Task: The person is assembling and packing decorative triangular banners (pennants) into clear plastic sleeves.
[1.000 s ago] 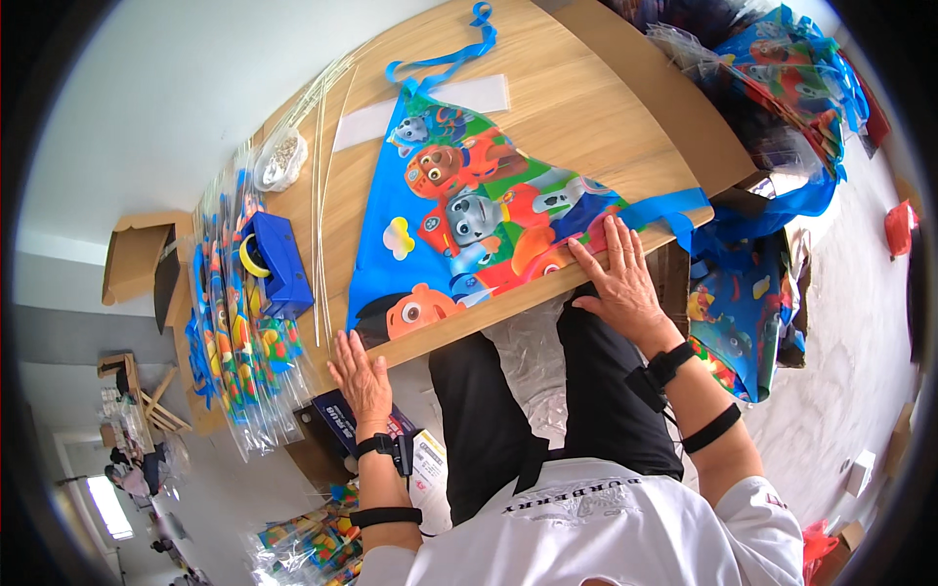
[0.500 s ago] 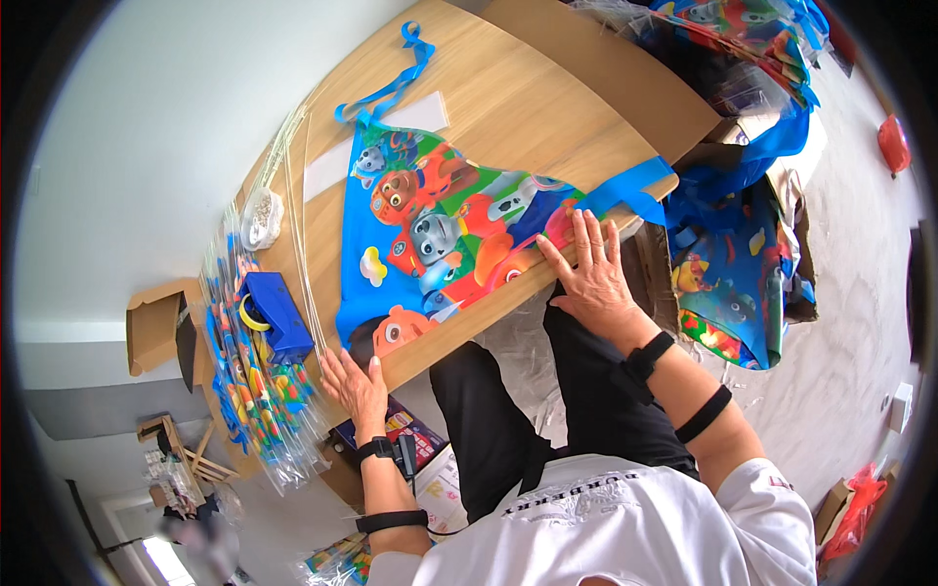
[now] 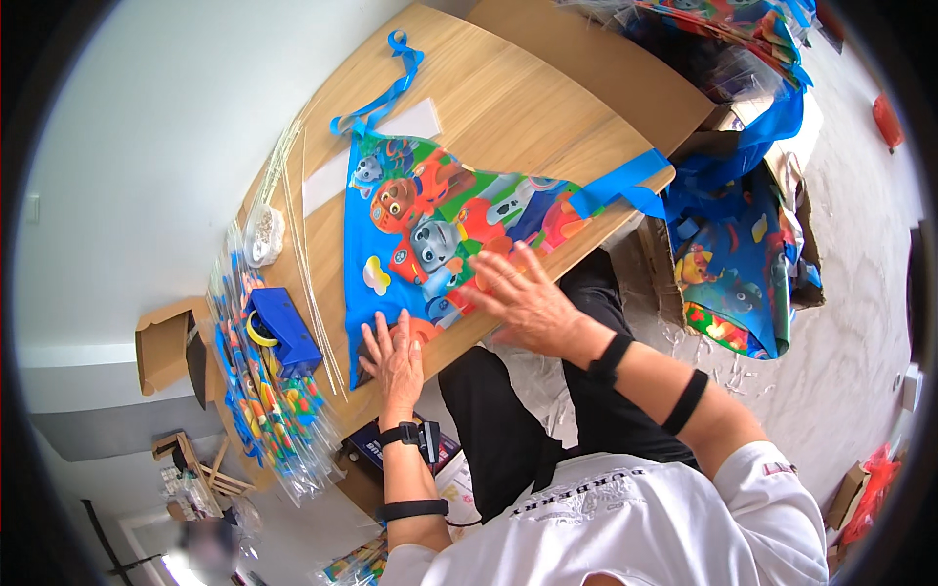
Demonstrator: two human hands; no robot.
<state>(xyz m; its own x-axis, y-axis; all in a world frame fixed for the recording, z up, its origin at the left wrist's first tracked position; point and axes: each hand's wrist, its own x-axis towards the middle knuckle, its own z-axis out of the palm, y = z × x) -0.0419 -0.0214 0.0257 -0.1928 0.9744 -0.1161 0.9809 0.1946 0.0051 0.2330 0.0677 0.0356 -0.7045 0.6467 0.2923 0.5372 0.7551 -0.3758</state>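
A blue apron (image 3: pixel 464 210) printed with cartoon dogs lies folded on the wooden table (image 3: pixel 489 78). One blue strap (image 3: pixel 399 86) trails toward the far left; another strap (image 3: pixel 625 181) runs past the table's right corner. My left hand (image 3: pixel 395 361) rests spread on the apron's near left corner. Over the apron's near edge is my right hand (image 3: pixel 532 305), fingers apart and slightly blurred; whether it touches the cloth I cannot tell. A white card (image 3: pixel 322 184) lies partly under the apron. Neither hand grips anything.
At left are a blue tape dispenser (image 3: pixel 293 337), a bundle of plastic-wrapped printed items (image 3: pixel 259 386), a white tub (image 3: pixel 256 240) and thin cream strips (image 3: pixel 315 308). Printed cloth (image 3: pixel 728 283) spills from a carton at right. A cardboard sheet (image 3: pixel 606 63) lies beyond the table.
My right hand has moved left from the apron's right end to its near middle. The left hand has shifted right, from the table edge onto the apron's corner.
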